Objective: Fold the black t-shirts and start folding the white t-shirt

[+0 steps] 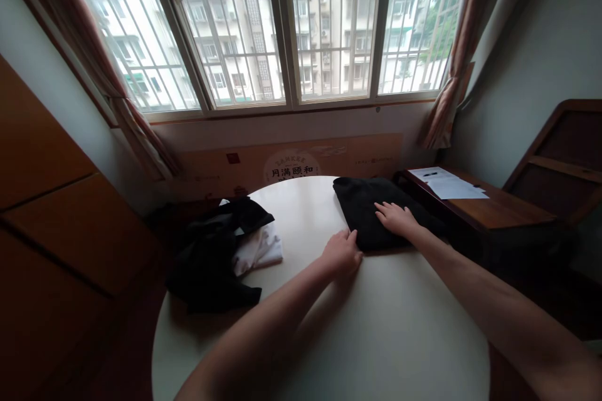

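A: Where's the folded black cloth (371,210)?
B: On the table (385,326), at its far right edge. Right hand (395,218) lies flat on it, grip open. Left hand (342,254) touches its near left corner, fingers loose, holding nothing.
A: Left of the cloth?
B: A clothes heap (221,250), well apart.

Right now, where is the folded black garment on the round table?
In the head view, the folded black garment lies on the table's far right part, under the right hand, the left hand at its near-left corner.

Folded garment (371,210) on table (399,326), clothes pile (216,250) left
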Available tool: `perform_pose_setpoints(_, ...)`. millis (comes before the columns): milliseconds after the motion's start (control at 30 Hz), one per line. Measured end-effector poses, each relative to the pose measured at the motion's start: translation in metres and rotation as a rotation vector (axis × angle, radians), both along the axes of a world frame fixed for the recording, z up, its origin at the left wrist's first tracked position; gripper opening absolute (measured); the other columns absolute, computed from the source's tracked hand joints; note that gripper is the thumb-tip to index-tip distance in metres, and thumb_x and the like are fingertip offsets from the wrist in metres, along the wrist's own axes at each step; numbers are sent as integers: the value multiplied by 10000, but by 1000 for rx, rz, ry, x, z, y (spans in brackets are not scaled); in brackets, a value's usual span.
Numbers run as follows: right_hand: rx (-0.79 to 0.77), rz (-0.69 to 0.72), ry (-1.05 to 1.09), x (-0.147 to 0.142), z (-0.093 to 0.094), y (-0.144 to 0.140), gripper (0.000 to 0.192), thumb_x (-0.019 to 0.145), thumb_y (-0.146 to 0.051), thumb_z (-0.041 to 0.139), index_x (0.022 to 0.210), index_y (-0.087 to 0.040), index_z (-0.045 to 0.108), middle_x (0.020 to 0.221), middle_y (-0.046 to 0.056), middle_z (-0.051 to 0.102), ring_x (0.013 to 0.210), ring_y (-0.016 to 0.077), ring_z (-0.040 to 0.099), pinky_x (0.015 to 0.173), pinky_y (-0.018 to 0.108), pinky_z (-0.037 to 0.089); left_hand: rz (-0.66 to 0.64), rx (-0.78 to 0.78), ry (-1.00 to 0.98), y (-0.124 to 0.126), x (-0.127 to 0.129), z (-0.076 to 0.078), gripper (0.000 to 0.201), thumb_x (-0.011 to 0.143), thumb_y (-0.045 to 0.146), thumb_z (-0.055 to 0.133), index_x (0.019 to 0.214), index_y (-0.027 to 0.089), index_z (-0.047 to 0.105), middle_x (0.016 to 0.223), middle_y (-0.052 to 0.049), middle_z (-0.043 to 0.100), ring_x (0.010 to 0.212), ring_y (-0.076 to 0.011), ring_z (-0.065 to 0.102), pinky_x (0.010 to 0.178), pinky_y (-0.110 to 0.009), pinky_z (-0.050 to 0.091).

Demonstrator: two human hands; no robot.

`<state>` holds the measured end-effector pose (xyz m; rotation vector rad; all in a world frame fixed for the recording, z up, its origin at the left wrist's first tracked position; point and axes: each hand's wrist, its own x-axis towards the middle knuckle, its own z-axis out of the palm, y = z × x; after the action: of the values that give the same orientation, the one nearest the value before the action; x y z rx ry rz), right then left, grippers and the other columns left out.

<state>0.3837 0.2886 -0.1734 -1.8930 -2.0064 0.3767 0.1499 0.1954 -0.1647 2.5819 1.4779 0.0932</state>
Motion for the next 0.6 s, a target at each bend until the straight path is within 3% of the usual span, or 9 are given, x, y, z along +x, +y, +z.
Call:
perform_pose_setpoints(100, 33, 43, 210, -32, 12, -22, 565, 917, -246, 507, 1440, -33, 534, 1537, 219, 409, 1476, 369, 311, 1236, 563, 125, -102, 25, 67, -27, -37, 11, 575, 976, 395, 560, 1449, 73, 506, 1471, -192, 450, 1377, -340, 408, 1175, -422, 336)
perform_pose_setpoints(200, 23, 190, 499, -78, 25, -54, 507, 857, -257, 579, 1335, -92, 622, 1514, 150, 465, 1482, 250, 338, 1260, 368, 189, -160, 56, 101, -48, -67, 20, 330, 942, 350, 578, 1165, 118, 647, 1209, -139, 604, 1136, -307, 574, 1010, -408, 492)
perform_pose_setpoints(333, -200, 307, 942, -142, 33, -99, 525, 884, -452, 482, 1320, -169, 558, 1391, 124, 590, 1243, 231, 610, 1005, 392, 528, -84, 110, 64, -61, -93, 22, 155, 932, 262, 555, 993, 158, 652, 1094, -76, 641, 1038, -272, 598, 918, -398, 528)
perform_pose_setpoints(467, -238, 211, 1205, -177, 23, -119, 565, 814, -476, 513, 1278, -154, 495, 1343, 168, 596, 1120, 220, 665, 882, 357, 568, -59, 131, 41, -63, -105, 19, 162, 936, 258, 579, 1019, 153, 670, 1130, -76, 650, 1074, -268, 588, 942, -401, 513)
perform_pose_setpoints(600, -108, 123, 1218, -180, 1, -114, 523, 711, -456, 594, 1121, -132, 588, 1076, 128, 644, 847, 182, 651, 673, 292, 518, 14, 133, 43, -60, -117, 24, 152, 921, 251, 606, 997, 161, 703, 1065, -76, 672, 970, -271, 617, 856, -398, 532)
